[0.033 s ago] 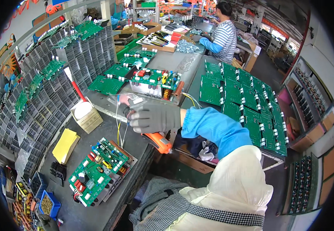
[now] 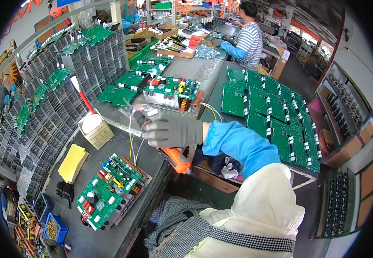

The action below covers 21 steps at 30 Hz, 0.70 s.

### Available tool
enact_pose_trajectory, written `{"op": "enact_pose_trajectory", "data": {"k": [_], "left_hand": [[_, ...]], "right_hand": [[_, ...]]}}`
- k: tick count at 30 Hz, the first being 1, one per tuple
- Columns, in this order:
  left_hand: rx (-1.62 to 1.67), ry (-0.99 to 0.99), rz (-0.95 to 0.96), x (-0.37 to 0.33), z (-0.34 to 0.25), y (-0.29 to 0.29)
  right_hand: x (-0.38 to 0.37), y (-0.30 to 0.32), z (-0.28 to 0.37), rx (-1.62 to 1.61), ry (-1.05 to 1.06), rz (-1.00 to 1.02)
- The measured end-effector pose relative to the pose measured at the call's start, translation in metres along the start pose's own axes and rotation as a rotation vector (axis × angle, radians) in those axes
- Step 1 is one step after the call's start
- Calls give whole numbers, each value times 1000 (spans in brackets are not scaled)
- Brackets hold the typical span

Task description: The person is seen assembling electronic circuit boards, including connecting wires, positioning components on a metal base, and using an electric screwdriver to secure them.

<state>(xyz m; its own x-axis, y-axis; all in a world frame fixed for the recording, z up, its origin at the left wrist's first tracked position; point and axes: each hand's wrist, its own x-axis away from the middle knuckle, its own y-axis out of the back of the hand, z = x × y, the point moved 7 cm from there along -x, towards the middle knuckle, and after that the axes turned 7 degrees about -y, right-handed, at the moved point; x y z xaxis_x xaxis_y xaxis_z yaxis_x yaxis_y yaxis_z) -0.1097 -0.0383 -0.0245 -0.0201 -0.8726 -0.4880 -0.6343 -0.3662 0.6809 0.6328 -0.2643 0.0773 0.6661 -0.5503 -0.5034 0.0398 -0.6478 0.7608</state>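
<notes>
My right hand (image 2: 171, 132), in a grey glove, is wrapped around an orange and black electric screwdriver (image 2: 175, 160) above the bench edge. Behind the hand lies a clear plastic bag (image 2: 151, 111). Near me on the bench rests a green circuit board assembly (image 2: 109, 189) on metal heat sinks, with white and yellow wires standing up beyond it. A similar board assembly (image 2: 171, 88) sits farther back. My left hand (image 2: 54, 248), gloved and dark, shows only partly at the lower left rim, beside a blue bin (image 2: 56, 230) of small brass-coloured parts; its fingers are unclear.
Stacked metal heat sinks (image 2: 44, 133) line the left side. A small cardboard box (image 2: 98, 134) with a red-handled brush (image 2: 83, 96) and a yellow pad (image 2: 73, 163) stand near them. Rows of green boards (image 2: 259, 101) cover the right table. A person (image 2: 249, 43) works at the back.
</notes>
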Motion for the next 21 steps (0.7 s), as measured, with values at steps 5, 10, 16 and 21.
{"op": "enact_pose_trajectory", "data": {"k": [5,10,16,21], "left_hand": [[-115,4,-33,13,2,-11],[1499,484,-101,17,-25,-67],[1997,623,99,104,-180,-57],[2142,831,102,170,-243,-74]], "right_hand": [[-16,75,0,-149,-360,-406],[-8,62,-5,-537,-860,-1017],[-66,72,19,-1735,-728,-1383],[-142,50,83,-2068,-445,-1261]]}}
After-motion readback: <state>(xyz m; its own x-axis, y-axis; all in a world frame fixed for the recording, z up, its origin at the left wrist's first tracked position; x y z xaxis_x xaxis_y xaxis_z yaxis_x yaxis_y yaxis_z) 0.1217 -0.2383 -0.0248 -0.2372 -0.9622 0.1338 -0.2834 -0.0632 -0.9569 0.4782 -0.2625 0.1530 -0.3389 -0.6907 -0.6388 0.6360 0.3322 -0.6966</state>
